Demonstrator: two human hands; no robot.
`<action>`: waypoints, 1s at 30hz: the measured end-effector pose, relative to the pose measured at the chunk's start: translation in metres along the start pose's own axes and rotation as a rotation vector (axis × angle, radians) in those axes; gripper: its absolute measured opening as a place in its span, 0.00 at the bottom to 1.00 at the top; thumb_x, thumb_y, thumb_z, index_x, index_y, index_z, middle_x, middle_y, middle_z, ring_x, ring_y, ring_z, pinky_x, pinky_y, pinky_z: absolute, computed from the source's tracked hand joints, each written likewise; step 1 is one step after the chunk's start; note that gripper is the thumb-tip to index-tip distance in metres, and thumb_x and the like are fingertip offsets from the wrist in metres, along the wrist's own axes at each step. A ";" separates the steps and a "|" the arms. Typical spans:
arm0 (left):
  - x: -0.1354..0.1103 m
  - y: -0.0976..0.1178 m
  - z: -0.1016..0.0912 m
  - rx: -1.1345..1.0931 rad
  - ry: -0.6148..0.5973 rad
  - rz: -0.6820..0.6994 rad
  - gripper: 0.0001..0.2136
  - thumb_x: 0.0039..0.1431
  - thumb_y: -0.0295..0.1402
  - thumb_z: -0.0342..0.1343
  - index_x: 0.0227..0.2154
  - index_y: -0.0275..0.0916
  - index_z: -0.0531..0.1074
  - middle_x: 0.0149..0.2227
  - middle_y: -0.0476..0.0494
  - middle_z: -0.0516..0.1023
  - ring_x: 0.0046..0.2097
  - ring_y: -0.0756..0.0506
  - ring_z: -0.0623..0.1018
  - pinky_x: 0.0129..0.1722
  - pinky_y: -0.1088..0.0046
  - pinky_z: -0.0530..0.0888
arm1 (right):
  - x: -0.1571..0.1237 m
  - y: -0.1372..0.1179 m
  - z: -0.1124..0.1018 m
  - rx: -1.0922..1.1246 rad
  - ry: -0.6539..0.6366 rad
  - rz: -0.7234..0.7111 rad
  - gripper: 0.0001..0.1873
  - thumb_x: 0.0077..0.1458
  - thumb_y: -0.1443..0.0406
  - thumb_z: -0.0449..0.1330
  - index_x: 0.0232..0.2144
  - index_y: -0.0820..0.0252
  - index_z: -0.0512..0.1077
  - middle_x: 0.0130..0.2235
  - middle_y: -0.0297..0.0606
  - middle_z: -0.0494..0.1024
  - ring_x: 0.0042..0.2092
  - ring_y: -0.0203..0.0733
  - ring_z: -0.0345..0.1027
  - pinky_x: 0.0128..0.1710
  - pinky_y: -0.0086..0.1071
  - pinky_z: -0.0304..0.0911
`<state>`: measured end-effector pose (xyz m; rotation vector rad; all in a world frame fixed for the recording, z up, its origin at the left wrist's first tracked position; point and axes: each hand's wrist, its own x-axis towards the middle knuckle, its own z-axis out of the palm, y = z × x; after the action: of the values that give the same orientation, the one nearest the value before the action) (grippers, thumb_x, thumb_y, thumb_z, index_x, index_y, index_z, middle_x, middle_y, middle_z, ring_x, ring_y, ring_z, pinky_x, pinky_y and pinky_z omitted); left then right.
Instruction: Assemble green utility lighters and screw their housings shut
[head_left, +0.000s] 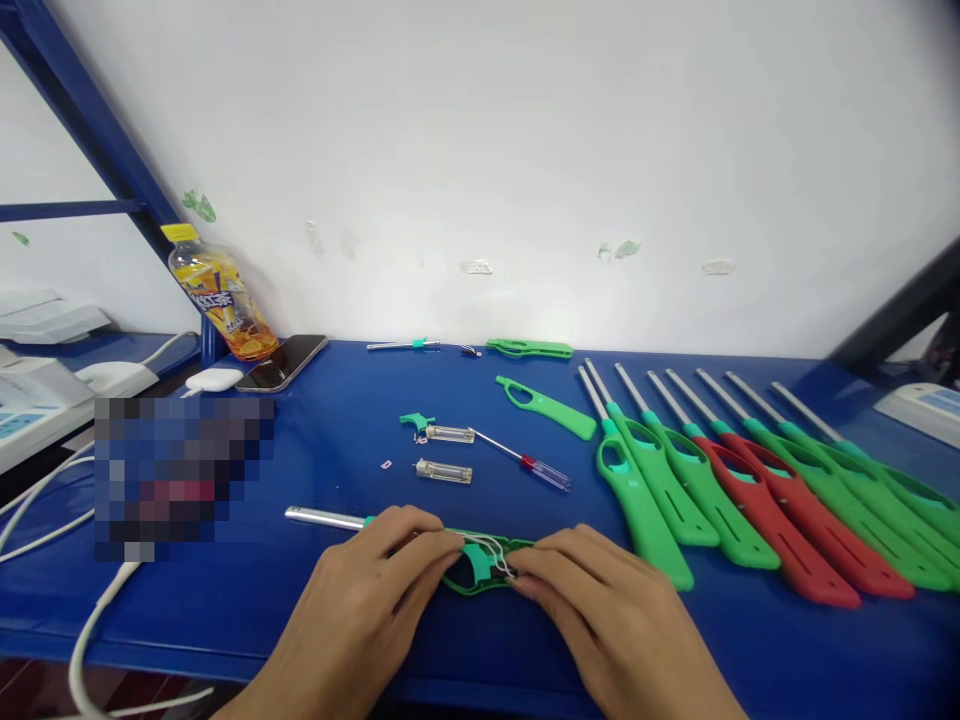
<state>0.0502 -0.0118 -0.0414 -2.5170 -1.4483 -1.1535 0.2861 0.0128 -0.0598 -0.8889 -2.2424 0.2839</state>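
Note:
An opened green gas lighter (459, 588) lies crosswise at the table's front, its metal tube (326, 517) pointing left. Inside the half shell show a teal trigger (480, 563) and looping white wires (491, 543). My left hand (375, 590) is closed around the neck, fingertips by the trigger. At the handle end, my right hand (600, 600) is closed, thumb and fingers pinching near the wire ends; its fingers hide most of the handle. Beyond them lie two clear fuel tanks (450, 434), a loose teal trigger (416, 420) and a screwdriver (544, 472).
Several green and red lighters (795, 535) lie in a row at the right. Green shell halves (551, 408) and a tube with wires (405, 345) lie farther back. A phone (283, 362), a drink bottle (225, 295) and white cables (82, 640) are at the left.

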 end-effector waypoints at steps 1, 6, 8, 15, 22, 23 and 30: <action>-0.001 0.000 0.000 0.005 -0.005 0.001 0.12 0.79 0.32 0.49 0.44 0.44 0.78 0.39 0.49 0.82 0.36 0.50 0.83 0.36 0.78 0.79 | 0.000 0.000 0.000 0.002 -0.006 0.002 0.14 0.76 0.63 0.52 0.44 0.54 0.78 0.37 0.35 0.82 0.36 0.42 0.76 0.37 0.33 0.73; -0.004 0.000 0.000 0.026 -0.014 0.008 0.12 0.79 0.29 0.48 0.46 0.44 0.78 0.40 0.49 0.82 0.36 0.50 0.83 0.36 0.78 0.78 | 0.000 0.000 0.002 0.027 0.006 0.043 0.18 0.77 0.59 0.50 0.41 0.53 0.78 0.37 0.34 0.81 0.36 0.40 0.77 0.38 0.32 0.74; -0.005 -0.001 0.000 0.023 -0.006 0.016 0.12 0.78 0.28 0.48 0.47 0.44 0.78 0.41 0.49 0.82 0.37 0.50 0.83 0.36 0.78 0.79 | -0.001 0.001 0.003 0.043 0.033 0.067 0.18 0.77 0.57 0.51 0.39 0.54 0.78 0.36 0.35 0.81 0.35 0.39 0.77 0.38 0.31 0.74; -0.004 -0.005 0.001 0.004 0.006 0.008 0.12 0.76 0.25 0.50 0.47 0.43 0.79 0.43 0.47 0.81 0.39 0.50 0.83 0.40 0.77 0.79 | -0.002 0.000 0.002 0.016 0.022 0.060 0.17 0.77 0.58 0.51 0.39 0.53 0.77 0.36 0.34 0.81 0.35 0.40 0.77 0.36 0.32 0.73; -0.005 -0.005 0.000 0.035 -0.020 -0.007 0.13 0.76 0.24 0.49 0.48 0.45 0.78 0.43 0.47 0.81 0.39 0.49 0.83 0.37 0.76 0.79 | 0.000 0.000 0.001 0.000 0.003 0.064 0.18 0.77 0.57 0.50 0.40 0.52 0.77 0.36 0.33 0.82 0.35 0.41 0.77 0.37 0.33 0.74; -0.005 -0.005 0.000 0.036 -0.018 -0.007 0.14 0.76 0.24 0.49 0.48 0.45 0.78 0.43 0.47 0.81 0.39 0.49 0.84 0.38 0.76 0.79 | -0.001 0.000 0.001 -0.001 0.001 0.066 0.18 0.77 0.57 0.50 0.40 0.52 0.77 0.36 0.33 0.82 0.35 0.41 0.77 0.36 0.33 0.74; -0.006 -0.007 0.002 0.024 -0.040 -0.016 0.14 0.76 0.25 0.48 0.49 0.45 0.78 0.44 0.48 0.81 0.39 0.50 0.84 0.38 0.77 0.79 | 0.000 -0.001 0.001 -0.017 -0.003 0.061 0.17 0.77 0.59 0.49 0.41 0.52 0.77 0.36 0.33 0.81 0.36 0.42 0.77 0.37 0.33 0.73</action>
<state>0.0441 -0.0114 -0.0487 -2.5319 -1.4850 -1.0873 0.2855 0.0120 -0.0604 -0.9675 -2.2265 0.2940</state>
